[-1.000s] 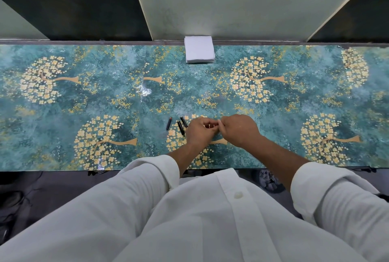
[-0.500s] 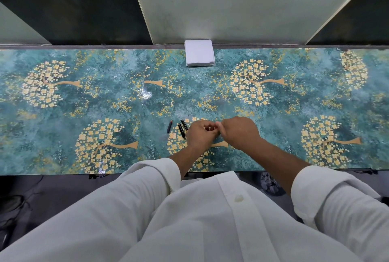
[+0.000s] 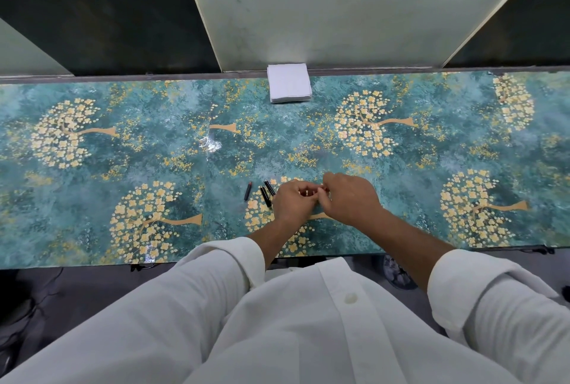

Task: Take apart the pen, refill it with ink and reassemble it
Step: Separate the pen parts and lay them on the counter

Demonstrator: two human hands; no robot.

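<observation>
Between the fingertips of the left hand (image 3: pixel 294 201) and right hand (image 3: pixel 350 198), both pinched on a small pen part too hidden to identify; loose pen pieces (image 3: pixel 267 194) lie at nine o'clock. A slip could spill ink onto the table (image 3: pixel 431 167).

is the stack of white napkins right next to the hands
No, the stack of white napkins sits at the table's far edge, well apart from both hands.

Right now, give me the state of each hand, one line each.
Left hand: closed, fingers pinched on something small; what it is cannot be told.
Right hand: closed, fingertips meeting the left's; contents hidden.
</observation>
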